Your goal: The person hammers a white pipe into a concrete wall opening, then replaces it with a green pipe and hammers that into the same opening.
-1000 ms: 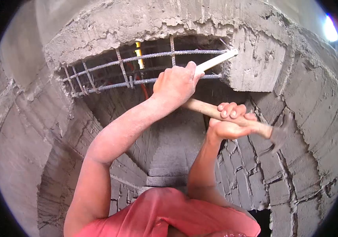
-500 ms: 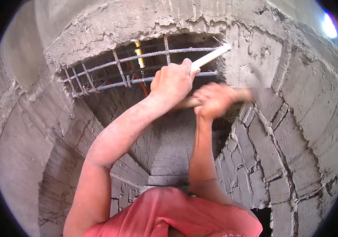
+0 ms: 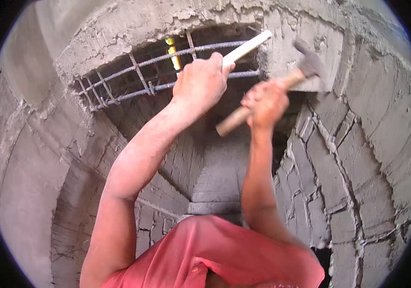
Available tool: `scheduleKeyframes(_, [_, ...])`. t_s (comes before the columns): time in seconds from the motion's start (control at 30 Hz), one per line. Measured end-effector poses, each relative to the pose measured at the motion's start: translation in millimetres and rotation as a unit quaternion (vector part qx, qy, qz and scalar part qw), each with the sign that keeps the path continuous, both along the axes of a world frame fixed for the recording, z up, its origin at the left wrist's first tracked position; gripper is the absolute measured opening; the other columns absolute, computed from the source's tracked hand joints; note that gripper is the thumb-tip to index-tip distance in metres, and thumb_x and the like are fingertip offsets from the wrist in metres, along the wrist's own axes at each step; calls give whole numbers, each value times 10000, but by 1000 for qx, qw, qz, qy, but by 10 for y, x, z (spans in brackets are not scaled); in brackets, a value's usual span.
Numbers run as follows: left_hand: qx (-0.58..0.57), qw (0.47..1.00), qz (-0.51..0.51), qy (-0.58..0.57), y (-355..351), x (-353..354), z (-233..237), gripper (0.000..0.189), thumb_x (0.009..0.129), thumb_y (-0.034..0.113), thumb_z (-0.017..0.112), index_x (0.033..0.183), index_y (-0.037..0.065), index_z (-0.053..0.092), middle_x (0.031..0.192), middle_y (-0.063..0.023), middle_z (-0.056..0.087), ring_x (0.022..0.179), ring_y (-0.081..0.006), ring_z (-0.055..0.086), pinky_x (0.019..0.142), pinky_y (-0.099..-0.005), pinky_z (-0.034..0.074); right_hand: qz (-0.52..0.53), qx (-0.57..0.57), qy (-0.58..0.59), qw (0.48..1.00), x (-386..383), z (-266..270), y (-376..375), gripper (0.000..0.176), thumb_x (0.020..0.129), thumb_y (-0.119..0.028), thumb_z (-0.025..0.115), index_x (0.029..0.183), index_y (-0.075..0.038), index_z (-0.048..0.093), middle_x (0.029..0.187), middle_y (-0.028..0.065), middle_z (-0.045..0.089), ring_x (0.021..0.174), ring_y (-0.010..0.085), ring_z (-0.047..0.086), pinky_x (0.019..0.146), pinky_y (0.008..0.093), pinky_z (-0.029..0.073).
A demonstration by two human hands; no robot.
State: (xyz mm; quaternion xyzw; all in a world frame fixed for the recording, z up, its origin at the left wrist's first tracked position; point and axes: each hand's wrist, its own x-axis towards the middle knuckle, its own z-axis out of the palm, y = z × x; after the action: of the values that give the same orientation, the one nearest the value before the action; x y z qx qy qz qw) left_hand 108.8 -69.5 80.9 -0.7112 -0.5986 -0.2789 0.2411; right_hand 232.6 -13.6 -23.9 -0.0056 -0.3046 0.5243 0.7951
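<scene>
My left hand (image 3: 199,82) is closed around a white pipe (image 3: 247,48), which looks like plastic and slants up to the right. The pipe crosses in front of the steel reinforcing bars (image 3: 143,88), its far end close to the concrete at the opening's right edge. Lower and to the right, my right hand (image 3: 268,102) grips the wooden handle of a hammer (image 3: 293,78). The hammer's metal head (image 3: 311,64) is raised, slightly blurred, in front of the concrete face, apart from the pipe. My left fingertips are partly hidden.
Rough concrete (image 3: 133,29) surrounds the opening above. A yellow tube (image 3: 174,57) runs down behind the bars. Walls of cracked mortar and blockwork (image 3: 359,182) curve in on the right and left. Below, a grey surface (image 3: 222,177) lies between my arms.
My right hand has swung the hammer upward, its head now higher and its handle tilted. In view, my left hand and the white pipe sit slightly higher and further left.
</scene>
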Motion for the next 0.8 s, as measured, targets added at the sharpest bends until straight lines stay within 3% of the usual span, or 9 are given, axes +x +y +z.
scheduleKeyframes(0.13, [-13,1000,7,-9,-23,51,9,351,1002,369,520,923,30,568,734,-246,641,732,-458,650,640,-558,517,-115,82,118,983,520,6,-309,569,930,-706,432,960,-140,483,676,29,468,517,173,510,487,363,504])
scheduleKeyframes(0.2, [-10,1000,9,4,-15,28,21,362,1006,372,510,927,25,576,748,-244,646,746,-454,653,658,-553,519,-235,196,202,931,602,130,-374,337,946,-543,534,997,-212,507,664,1,464,485,171,498,491,359,495])
scheduleKeyframes(0.27, [-17,1000,18,0,-43,54,41,366,1006,373,506,929,23,581,754,-241,650,751,-452,655,667,-551,522,-248,256,186,915,391,-82,64,201,930,-360,572,978,-167,550,644,7,478,481,184,528,489,363,514])
scheduleKeyframes(0.33, [-20,999,25,-4,-33,69,69,370,1007,374,502,932,21,587,759,-238,653,755,-451,656,676,-549,524,-207,100,-83,970,-108,-154,181,139,928,-187,569,857,-67,566,598,12,478,456,160,502,445,277,465])
scheduleKeyframes(0.37, [-30,999,43,13,6,23,70,372,1007,374,499,935,20,589,763,-237,655,756,-449,658,680,-548,526,83,-33,-190,978,-49,74,12,187,965,-222,545,891,-51,559,622,15,478,446,147,467,425,292,435])
scheduleKeyframes(0.4, [-46,997,61,34,9,-28,33,374,1007,374,496,939,19,591,766,-236,657,757,-446,660,684,-547,528,53,-35,-249,967,-195,103,-44,232,994,-287,540,931,-64,551,636,14,467,446,141,446,412,303,416])
scheduleKeyframes(0.5, [-3,1000,24,3,118,-15,90,381,1012,377,483,913,22,581,766,-242,650,770,-456,651,690,-561,511,-23,74,-48,996,-240,-34,-164,410,1015,-472,466,957,-67,506,672,35,502,483,147,499,448,305,465])
scheduleKeyframes(0.6, [-26,999,-12,-17,96,-40,59,371,1014,369,487,906,23,563,756,-257,637,766,-467,638,692,-571,489,-151,265,159,939,34,-111,-241,505,990,-634,377,1054,-137,438,700,63,498,521,177,527,482,335,506])
scheduleKeyframes(0.8, [-31,998,4,-57,163,-5,-26,349,1015,358,494,924,27,559,740,-245,640,740,-455,644,657,-564,497,-171,189,144,956,460,-298,-252,478,971,-664,383,1063,-198,434,703,40,486,507,174,508,497,340,503])
